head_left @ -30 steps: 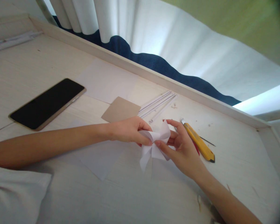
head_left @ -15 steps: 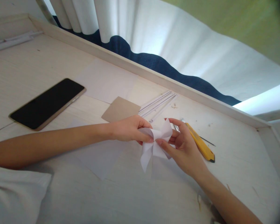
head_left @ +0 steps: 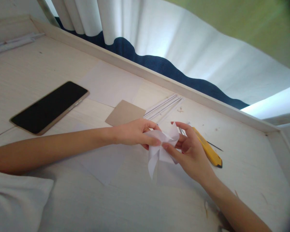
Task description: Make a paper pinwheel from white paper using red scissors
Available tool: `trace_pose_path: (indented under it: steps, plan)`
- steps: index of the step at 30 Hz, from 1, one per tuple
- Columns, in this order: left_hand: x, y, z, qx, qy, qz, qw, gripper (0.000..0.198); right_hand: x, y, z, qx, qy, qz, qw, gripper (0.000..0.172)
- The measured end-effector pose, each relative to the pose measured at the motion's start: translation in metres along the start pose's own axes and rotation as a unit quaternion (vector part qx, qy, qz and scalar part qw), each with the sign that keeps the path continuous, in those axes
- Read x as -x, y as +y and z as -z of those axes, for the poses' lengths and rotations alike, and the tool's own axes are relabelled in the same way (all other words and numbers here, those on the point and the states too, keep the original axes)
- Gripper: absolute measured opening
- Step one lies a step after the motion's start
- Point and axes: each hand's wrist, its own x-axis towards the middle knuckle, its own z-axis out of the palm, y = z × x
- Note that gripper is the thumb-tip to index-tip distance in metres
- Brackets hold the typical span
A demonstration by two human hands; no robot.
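A white paper pinwheel [head_left: 168, 156] with curled blades is held up between both hands over the table. My left hand [head_left: 137, 132] pinches it from the left, thumb near its centre. From the right, my right hand [head_left: 189, 151] grips it, the thumb pressed by the centre and the index finger raised behind a blade. The fingers behind the paper are partly hidden. Just beyond my right hand lies a yellow utility knife [head_left: 209, 149], with a thin dark stick [head_left: 215, 146] beside it. A grey-brown cardboard square [head_left: 125, 112] rests behind my left hand.
A black-screened phone [head_left: 49, 108] lies on the left of the white table [head_left: 135, 206]. White paper sheets [head_left: 111, 83] and several rolled paper sticks [head_left: 164, 106] lie toward the back. A raised wooden rim [head_left: 159, 82] borders the far side, with a curtain [head_left: 183, 38] behind it.
The pinwheel has tilted and shifted slightly right, and its upper left blade looks flatter. My left thumb has slid a little toward the right. My right hand is nearly unmoved.
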Motion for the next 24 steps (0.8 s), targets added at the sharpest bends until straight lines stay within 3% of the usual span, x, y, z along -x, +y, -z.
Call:
trace_pose_path:
  steps: [6,11,17,24]
  plan:
    - [-0.003,0.001,-0.002,0.111,0.035,-0.005,0.993,0.035,-0.002,-0.004,0.001,-0.028,0.062,0.016,0.998,0.05]
    - [-0.001,-0.006,-0.014,0.21,0.008,-0.024,0.977,0.032,-0.007,-0.004,0.0,-0.048,0.145,0.065,0.986,0.051]
    - [0.0,-0.008,-0.023,0.187,0.124,-0.008,0.974,0.023,-0.017,-0.001,-0.007,-0.038,0.148,0.082,0.985,0.051]
    - [-0.003,0.004,-0.018,0.166,0.165,-0.051,0.971,0.028,-0.024,-0.006,-0.013,-0.025,0.166,0.092,0.982,0.051]
